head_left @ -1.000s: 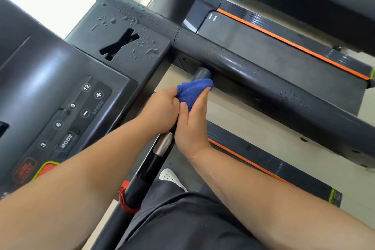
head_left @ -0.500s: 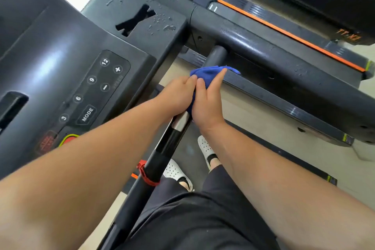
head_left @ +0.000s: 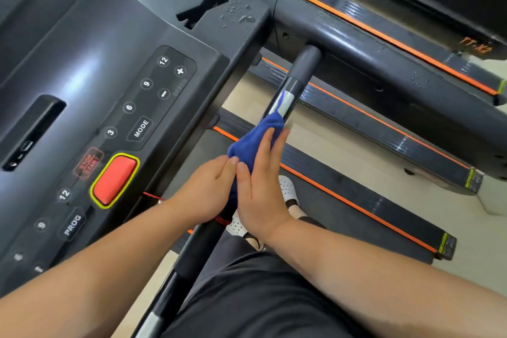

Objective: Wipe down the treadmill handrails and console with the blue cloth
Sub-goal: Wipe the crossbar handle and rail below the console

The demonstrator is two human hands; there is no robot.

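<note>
The blue cloth [head_left: 255,143] is wrapped around the inner handlebar [head_left: 297,77], a black bar with a silver sensor band, partway down its length. My right hand [head_left: 260,189] presses the cloth onto the bar from the right with fingers extended. Pressing in from the left, my left hand [head_left: 203,195] has its fingertips at the cloth's lower edge. The dark console [head_left: 115,90] with its speed buttons and red stop button [head_left: 115,178] lies to the left. The thick side handrail [head_left: 384,63], dotted with water drops, crosses the upper right.
Water drops sit on the console's top right corner around an X-shaped slot [head_left: 203,8]. A neighbouring treadmill deck with an orange stripe [head_left: 397,44] runs along the right. My white shoes [head_left: 288,189] and dark shorts [head_left: 260,296] are below on the belt.
Both hands and the cloth slid down the inner handlebar toward me, away from its joint with the side handrail. The silver band they covered now shows above the cloth.
</note>
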